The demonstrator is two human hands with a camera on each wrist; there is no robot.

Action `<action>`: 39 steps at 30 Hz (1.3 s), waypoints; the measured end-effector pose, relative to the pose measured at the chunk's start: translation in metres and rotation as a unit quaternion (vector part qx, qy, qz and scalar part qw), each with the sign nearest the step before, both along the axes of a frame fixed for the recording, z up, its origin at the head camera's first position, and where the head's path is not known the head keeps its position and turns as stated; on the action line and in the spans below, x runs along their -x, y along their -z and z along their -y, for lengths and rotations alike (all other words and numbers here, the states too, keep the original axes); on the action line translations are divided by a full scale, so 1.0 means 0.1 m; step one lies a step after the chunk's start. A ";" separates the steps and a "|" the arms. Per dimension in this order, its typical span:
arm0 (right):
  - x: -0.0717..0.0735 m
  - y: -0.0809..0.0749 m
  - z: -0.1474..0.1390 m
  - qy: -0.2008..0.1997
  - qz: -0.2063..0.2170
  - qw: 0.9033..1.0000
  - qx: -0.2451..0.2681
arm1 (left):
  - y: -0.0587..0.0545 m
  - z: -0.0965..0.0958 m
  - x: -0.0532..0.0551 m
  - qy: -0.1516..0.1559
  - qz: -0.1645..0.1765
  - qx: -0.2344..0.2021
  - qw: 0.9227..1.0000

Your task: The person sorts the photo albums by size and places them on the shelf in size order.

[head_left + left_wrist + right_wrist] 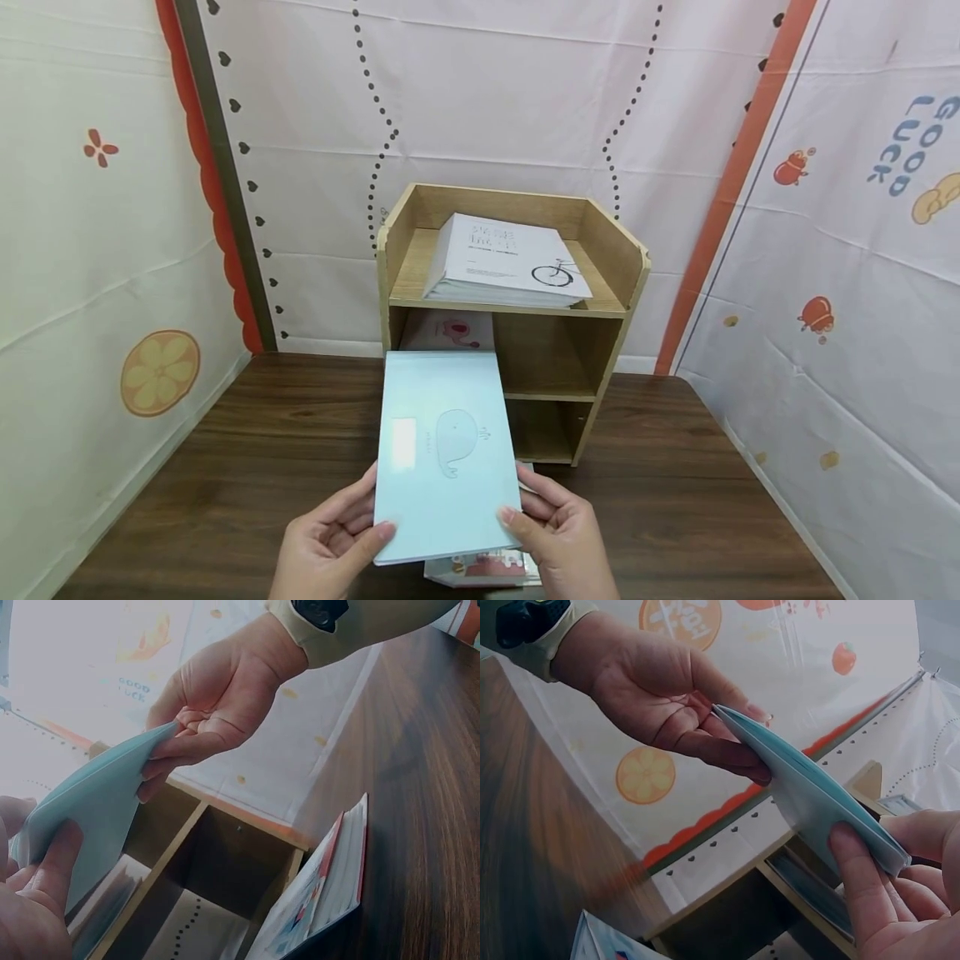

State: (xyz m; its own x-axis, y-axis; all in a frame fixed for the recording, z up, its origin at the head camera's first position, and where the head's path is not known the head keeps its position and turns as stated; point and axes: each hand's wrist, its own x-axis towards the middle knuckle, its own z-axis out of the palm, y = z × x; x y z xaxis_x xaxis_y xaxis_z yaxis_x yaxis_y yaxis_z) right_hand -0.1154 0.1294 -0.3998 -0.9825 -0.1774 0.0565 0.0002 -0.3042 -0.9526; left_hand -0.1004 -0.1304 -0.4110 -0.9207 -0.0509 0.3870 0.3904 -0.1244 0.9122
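Hands: both raised over the table, the left hand [327,540] and the right hand [561,533] each pinching one long side of the same thing, grips narrow.
Notebook in hand: a thin, pale-blue, rectangular paper notebook [442,475] with a whale drawn on its cover; it is held above the tabletop, in front of the shelf. Layers show at its edge, but I cannot tell whether it is one notebook or several together.
Likely handling: probably light and flexible, since it bows between the hands in the wrist views; the cover has a sheen and may be a little slippery. Corners and edges look likeliest to crease.
Where to hold: both long sides near the close end, thumbs above and fingers beneath, seems sound; a gentle pinch should do.
Left fingers: curled under the left edge, thumb over the cover's margin.
Right fingers: bent beneath the right edge, thumb tip on the cover.
Below the notebook: a thick book with a colourful printed cover [491,568], partly hidden, on the dark-brown wood-grain table [675,492].
Light-wood tiered shelf [617,260]: a thick white paper stack with a bicycle print [510,258] on top; a pale notebook with a red elephant [425,331] in the middle tier's left part.
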 end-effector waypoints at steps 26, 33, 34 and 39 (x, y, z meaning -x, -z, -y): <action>0.05 -0.07 -0.33 0.008 -0.035 0.998 -0.057 | 0.03 -0.19 0.13 0.119 -0.017 -0.031 0.992; 0.05 -0.06 -0.41 0.009 -0.026 0.998 -0.055 | 0.04 -0.25 0.15 0.151 -0.023 -0.045 0.987; 0.05 -0.06 -0.42 0.010 -0.027 0.998 -0.055 | 0.04 -0.26 0.15 0.153 -0.027 -0.045 0.987; 0.05 -0.07 -0.47 0.017 -0.020 0.998 -0.055 | 0.03 -0.31 0.16 0.159 -0.039 -0.044 0.986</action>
